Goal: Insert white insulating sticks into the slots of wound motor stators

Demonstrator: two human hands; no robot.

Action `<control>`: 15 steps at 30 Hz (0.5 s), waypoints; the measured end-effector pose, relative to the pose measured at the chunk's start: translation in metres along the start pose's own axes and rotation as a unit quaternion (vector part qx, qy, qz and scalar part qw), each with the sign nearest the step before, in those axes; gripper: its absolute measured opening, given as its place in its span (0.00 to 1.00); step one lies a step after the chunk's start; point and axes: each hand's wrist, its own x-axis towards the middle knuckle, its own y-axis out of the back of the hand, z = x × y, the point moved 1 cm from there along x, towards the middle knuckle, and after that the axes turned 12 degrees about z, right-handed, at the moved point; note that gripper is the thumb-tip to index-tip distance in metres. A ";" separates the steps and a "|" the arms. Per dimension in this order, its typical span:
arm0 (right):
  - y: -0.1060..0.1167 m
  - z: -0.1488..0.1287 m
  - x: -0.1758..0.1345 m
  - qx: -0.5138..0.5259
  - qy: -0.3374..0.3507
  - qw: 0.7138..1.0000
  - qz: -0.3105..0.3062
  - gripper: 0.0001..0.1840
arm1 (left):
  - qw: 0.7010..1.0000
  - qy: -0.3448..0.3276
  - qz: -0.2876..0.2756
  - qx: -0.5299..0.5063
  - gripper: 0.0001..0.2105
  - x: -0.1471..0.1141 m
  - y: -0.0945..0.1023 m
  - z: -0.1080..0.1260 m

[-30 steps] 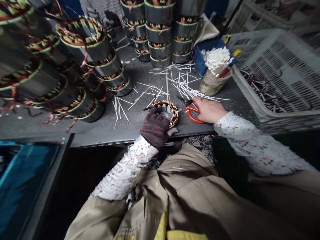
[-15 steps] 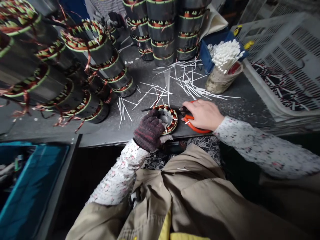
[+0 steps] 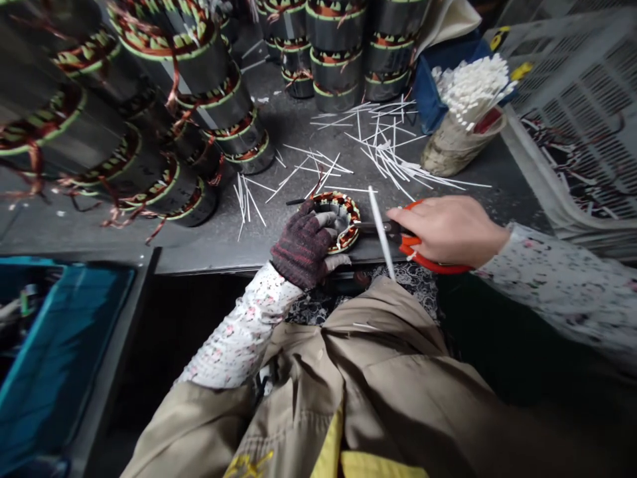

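Note:
A motor stator [image 3: 354, 207] with copper windings lies at the table's front edge. My left hand [image 3: 304, 247], in a dark knit glove with pale fingertips, grips its near-left side, fingers over the rim and in the hollow. My bare right hand [image 3: 448, 229] is closed round the red handles of a pair of scissors [image 3: 393, 228]. The blades point left and their tips are at the stator's right rim. A white strip [image 3: 382, 232], blurred, crosses the blades. Behind the stator, thin white sticks [image 3: 318, 162] lie scattered.
Tall stacks of stators [image 3: 199, 73] stand left, more stacked stators [image 3: 338, 60] at the back. On the right are a cup [image 3: 455, 149] packed with white sticks, a blue bin [image 3: 432, 99] and a white crate [image 3: 572, 212] of wires. A teal crate [image 3: 94, 318] sits lower left.
My right hand and the scissors have moved right, drawing the blades back from across the stator to its right rim. A white strip now shows across the blades. The whole view has shifted slightly.

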 end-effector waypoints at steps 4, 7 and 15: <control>0.003 -0.018 0.002 0.022 0.050 0.998 0.012 0.26 | 0.999 0.024 -0.013 -0.038 0.19 0.000 -0.002 -0.001; 0.003 -0.025 0.005 -0.015 0.042 0.999 -0.025 0.25 | 0.998 0.041 -0.025 -0.035 0.19 0.002 -0.001 -0.001; -0.031 0.017 -0.002 -0.035 -0.082 0.986 0.142 0.34 | 0.984 0.046 -0.142 0.098 0.30 0.019 0.004 0.022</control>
